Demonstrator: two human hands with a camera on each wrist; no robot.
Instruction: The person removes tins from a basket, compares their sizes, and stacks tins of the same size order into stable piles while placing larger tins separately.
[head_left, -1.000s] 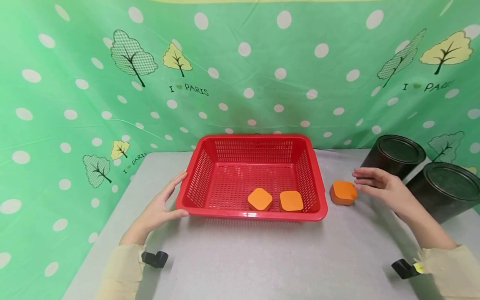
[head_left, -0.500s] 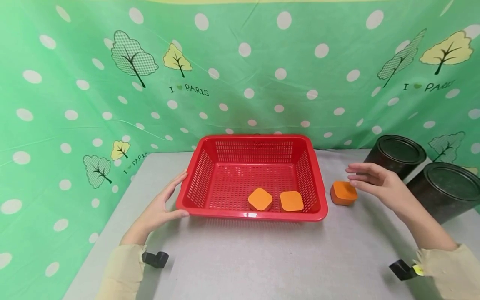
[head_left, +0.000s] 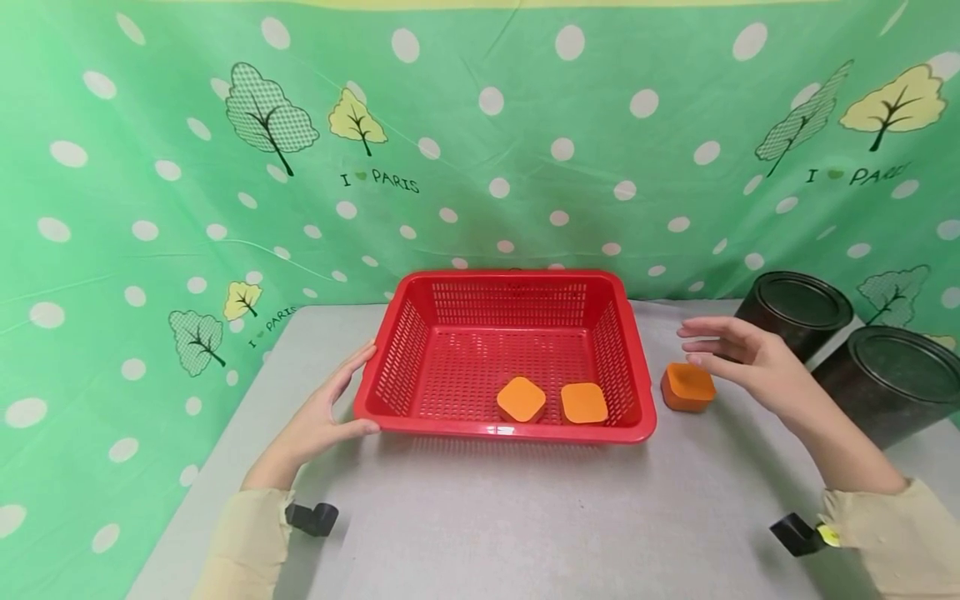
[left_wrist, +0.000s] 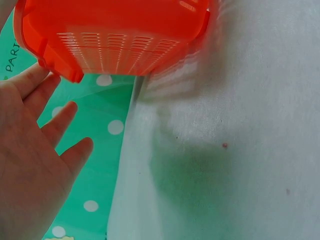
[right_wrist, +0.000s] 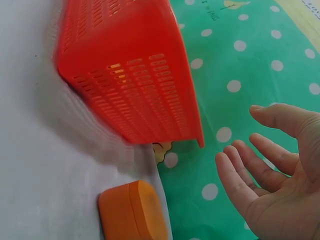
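A red slotted plastic basket (head_left: 504, 432) stands on the table with two small rounded-square orange boxes, one turned like a diamond (head_left: 521, 399) and one square-on (head_left: 583, 403). At the basket's left rim, my left hand (head_left: 318, 421) rests its extended fingers and thumb against the edge; the left wrist view shows these fingers (left_wrist: 59, 125) spread, some touching the rim. My right hand (head_left: 765, 362) hovers right of the basket, thumb and fingers apart, holding nothing. Just below and left of it sits a third orange box (head_left: 687, 387), whose lid seam shows in the right wrist view.
Two dark lidded cans, a rear one (head_left: 802, 300) and a nearer one (head_left: 892, 375), stand at the right, close behind the right forearm. A green dotted cloth (head_left: 480, 150) hangs behind the grey-covered table (head_left: 487, 517).
My right hand has shifted left and slightly up, from beside the third orange box to over its back edge. My left hand, the basket and the boxes stay in place.
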